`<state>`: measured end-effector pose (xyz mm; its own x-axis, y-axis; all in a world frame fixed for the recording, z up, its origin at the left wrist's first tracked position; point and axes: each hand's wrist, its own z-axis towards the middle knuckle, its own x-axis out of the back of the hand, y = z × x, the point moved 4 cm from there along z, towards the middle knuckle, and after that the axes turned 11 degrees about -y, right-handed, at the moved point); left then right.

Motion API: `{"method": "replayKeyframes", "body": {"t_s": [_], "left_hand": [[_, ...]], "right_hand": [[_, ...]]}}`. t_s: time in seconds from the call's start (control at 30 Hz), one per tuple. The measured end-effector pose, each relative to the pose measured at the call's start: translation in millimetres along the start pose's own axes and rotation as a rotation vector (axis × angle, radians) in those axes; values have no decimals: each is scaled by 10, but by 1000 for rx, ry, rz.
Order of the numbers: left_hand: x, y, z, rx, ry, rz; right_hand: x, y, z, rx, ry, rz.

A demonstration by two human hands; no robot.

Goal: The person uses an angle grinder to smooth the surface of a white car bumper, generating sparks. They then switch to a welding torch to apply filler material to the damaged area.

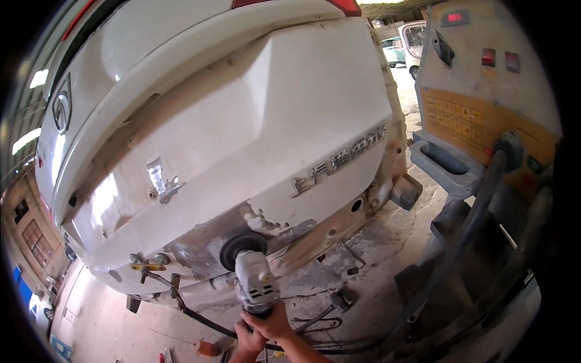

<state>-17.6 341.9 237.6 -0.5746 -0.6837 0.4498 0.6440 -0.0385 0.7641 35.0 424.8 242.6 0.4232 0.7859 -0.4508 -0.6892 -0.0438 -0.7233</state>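
Observation:
A white angle grinder (254, 273) with a black disc (236, 247) is held against a bare, sanded metal patch (200, 248) low on the rear panel of a white car (315, 78). My right hand (273, 320) grips the grinder's lower end, with the forearm coming from the bottom edge. My left hand (249, 337) is wrapped round the same end, just below and left of the right, partly hidden. A brass-coloured clamp (145, 266) with a cable is fixed to the panel left of the grinder.
At the right stands a machine (460, 109) with buttons, a tray (442, 163) and thick black cables (484, 199). Below the car, a hammer-like tool (339, 302) and other items lie on the concrete floor (97, 302). Other vehicles (411, 45) stand in the background.

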Motion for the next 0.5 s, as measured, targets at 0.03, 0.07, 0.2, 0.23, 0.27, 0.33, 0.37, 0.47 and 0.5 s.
{"method": "replayKeyframes", "body": {"t_s": [0.03,0.07,0.2,0.23,0.27,0.33,0.37,0.47,0.5], "left_hand": [[17,-16,31,34,-75,52],[74,-50,63,68,-150,104],[62,-57,235,111,-256,242],[76,-89,157,103,-249,214],[44,-121,75,85,-183,149],[-2,-141,-58,55,-55,24],[-3,-125,-34,39,-113,75],[68,-78,160,110,-264,221],[49,-11,272,89,-286,282]], "right_hand": [[21,-29,19,9,42,43],[50,-53,38,17,84,87],[179,-8,83,55,214,272],[151,29,40,30,151,287],[110,103,-21,-38,73,230],[55,72,-71,-81,-48,-36],[82,76,-52,-75,-11,42],[179,30,27,-17,190,226],[201,46,77,39,281,363]]}}
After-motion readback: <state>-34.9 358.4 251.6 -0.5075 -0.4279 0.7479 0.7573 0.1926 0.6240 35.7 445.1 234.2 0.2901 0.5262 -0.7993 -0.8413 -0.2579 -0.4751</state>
